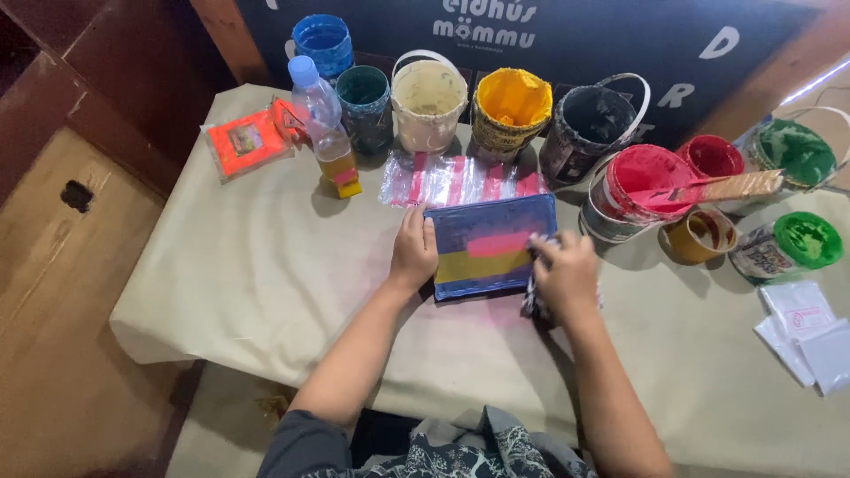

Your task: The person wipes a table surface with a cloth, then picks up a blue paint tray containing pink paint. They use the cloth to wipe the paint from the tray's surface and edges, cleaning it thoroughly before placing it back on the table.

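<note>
Seated at a bench point(266, 274) draped in pale cloth. Tray point(487, 248), blue with a pink patch and a yellow band, lying flat at mid-bench, just in front of a striped plastic sheet point(456, 180).

Left hand point(413, 252) laid flat on the tray's left edge, fingers stretched out and close together, gripping nothing, only pressing down. Right hand point(567, 270) at the tray's right edge, fingers curled onto a dark rag point(534, 305) that shows beneath the palm, fingertips touching the tray rim beside the pink patch.

Looks like wiping or dabbing in hand: one hand steadying, the other working the rag at the painted face. Any further pass calls for firm pressure from the left hand so the tray does not slide, and for care to keep the rag from dragging pink into yellow.

Behind, in a row, open paint pots: a cream bucket point(428, 97), a yellow pot point(512, 106), a pink pot point(639, 181) with a flat stick point(726, 188) across it. Further left, a bottle point(323, 119) and an orange packet point(248, 139). White sachets point(801, 332) at far right, well apart from both hands.
</note>
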